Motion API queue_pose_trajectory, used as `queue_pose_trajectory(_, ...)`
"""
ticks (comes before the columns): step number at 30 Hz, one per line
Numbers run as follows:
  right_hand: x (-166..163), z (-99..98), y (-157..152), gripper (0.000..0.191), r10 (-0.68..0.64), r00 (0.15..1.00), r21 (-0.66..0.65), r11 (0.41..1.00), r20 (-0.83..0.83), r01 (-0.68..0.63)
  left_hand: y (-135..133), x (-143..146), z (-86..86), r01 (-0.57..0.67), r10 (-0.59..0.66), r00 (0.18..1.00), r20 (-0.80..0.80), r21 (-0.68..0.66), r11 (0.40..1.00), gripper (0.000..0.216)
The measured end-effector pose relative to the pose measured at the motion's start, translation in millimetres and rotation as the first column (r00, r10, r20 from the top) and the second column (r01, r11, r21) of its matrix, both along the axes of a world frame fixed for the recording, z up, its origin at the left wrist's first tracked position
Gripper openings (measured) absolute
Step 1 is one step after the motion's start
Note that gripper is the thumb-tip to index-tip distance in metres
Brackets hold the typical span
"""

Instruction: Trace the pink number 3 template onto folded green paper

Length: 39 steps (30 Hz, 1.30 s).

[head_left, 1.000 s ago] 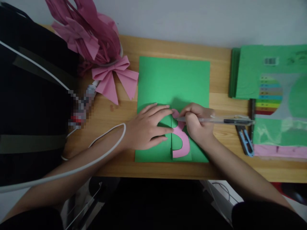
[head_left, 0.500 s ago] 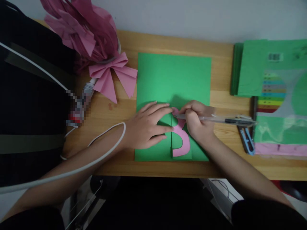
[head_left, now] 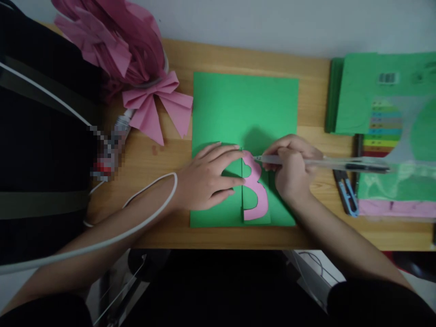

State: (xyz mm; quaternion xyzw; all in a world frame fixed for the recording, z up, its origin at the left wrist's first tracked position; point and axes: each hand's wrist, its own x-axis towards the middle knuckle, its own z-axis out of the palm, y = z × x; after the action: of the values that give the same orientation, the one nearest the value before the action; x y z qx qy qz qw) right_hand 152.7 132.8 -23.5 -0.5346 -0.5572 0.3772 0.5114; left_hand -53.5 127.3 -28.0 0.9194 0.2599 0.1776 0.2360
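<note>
A pink paper cutout [head_left: 259, 193], curved like a 3, lies on a narrower green piece of paper on top of a large green sheet [head_left: 245, 104]. With fingers spread, my left hand [head_left: 213, 177] presses flat on the green paper, its fingertips at the cutout's left edge. My right hand [head_left: 293, 165] is closed around a clear-barrelled pen [head_left: 327, 162]. The pen's tip is by the cutout's upper right edge; whether it touches the paper I cannot tell.
Pink folded paper with a bow [head_left: 158, 102] stands at the back left, beside a tube [head_left: 114, 145]. Blue thread snips [head_left: 346, 193] lie on the right near green paper packs [head_left: 356, 95]. A white cable [head_left: 150, 222] crosses my left forearm.
My right hand and the pen have shifted right, from the inner side of the cutout's upper curve to its outer edge. The left hand stays in place on the paper.
</note>
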Motion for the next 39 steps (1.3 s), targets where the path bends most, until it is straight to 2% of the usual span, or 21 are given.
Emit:
queue_pose_trajectory(3, 4, 2.0, -6, 0.024, -0.047, 0.998, 0.032, 0.998, -0.028, 0.048, 0, -1, -0.1, -0.003, 0.003, 1.000, 0.002, 0.001, 1.000, 0.025)
queue_pose_trajectory(9, 12, -6.3, -20, 0.021, 0.026, 0.978, 0.003, 1.000, 0.207, -0.028, -1, -1, -1.3, -0.004, 0.004, 1.000, 0.000, -0.004, 1.000, 0.025)
queue_pose_trajectory(12, 10, -7.4, -19, 0.021, 0.069, 0.960, 0.017, 0.997, 0.273, -0.077, -1, 0, -1.0, -0.006, 0.006, 1.000, 0.001, -0.001, 1.000, 0.025)
queue_pose_trajectory(26, 6, -3.9, -18, 0.020, 0.103, 0.944, -0.049, 0.995, 0.313, -0.092, -1, 0, -1.3, -0.005, 0.005, 1.000, 0.005, -0.004, 1.000, 0.026)
queue_pose_trajectory(31, 7, -5.2, -19, 0.020, 0.075, 0.952, -0.003, 0.997, 0.296, -0.078, -1, 0, -1.1, -0.006, 0.006, 1.000, 0.003, -0.009, 1.000, 0.026)
queue_pose_trajectory(35, 8, -6.7, -19, 0.020, 0.094, 0.951, -0.045, 0.995, 0.294, -0.084, -1, 0, -1.1, -0.010, 0.010, 1.000, 0.002, -0.016, 1.000, 0.026)
queue_pose_trajectory(39, 6, -5.4, -18, 0.019, 0.106, 0.942, -0.026, 0.994, 0.318, -0.103, -1, 0, -0.5, -0.010, 0.010, 1.000, -0.013, -0.017, 1.000, 0.027)
